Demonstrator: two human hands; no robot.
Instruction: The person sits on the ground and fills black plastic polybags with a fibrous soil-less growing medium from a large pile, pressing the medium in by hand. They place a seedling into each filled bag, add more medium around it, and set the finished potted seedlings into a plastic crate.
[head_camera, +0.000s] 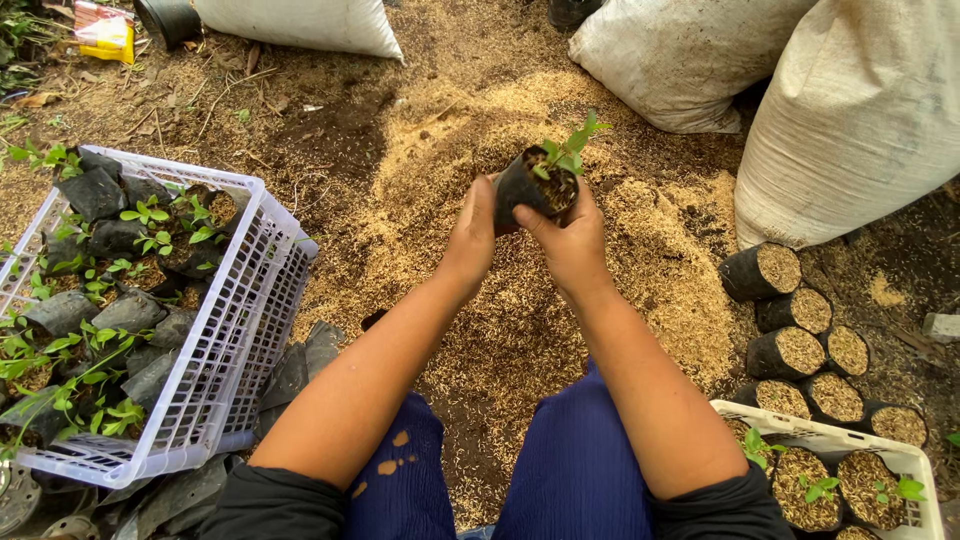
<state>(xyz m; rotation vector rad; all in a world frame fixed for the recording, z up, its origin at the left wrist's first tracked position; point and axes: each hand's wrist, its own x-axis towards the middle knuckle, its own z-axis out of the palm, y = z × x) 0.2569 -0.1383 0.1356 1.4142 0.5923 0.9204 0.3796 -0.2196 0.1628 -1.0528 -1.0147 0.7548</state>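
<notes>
Hands: left hand (471, 238) and right hand (570, 243) both grip the seedling bag (535, 187).
Left: white crate (236, 330) of seedlings.
Right: filled black bags (800, 350).

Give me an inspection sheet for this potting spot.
Surface: bare soil with a husk pile spread under the hands.
Job's things: black seedling bag with a small green plant, held up over the pile.
Clutter: white crate of seedlings at left; filled bags in a row at right; second crate at lower right; flat empty bags beside the left crate.
Grippers: left hand and right hand both clasp the seedling bag.
Cables: nothing seen.
Surroundings: big white sacks at top and right; weeds at top left.
</notes>
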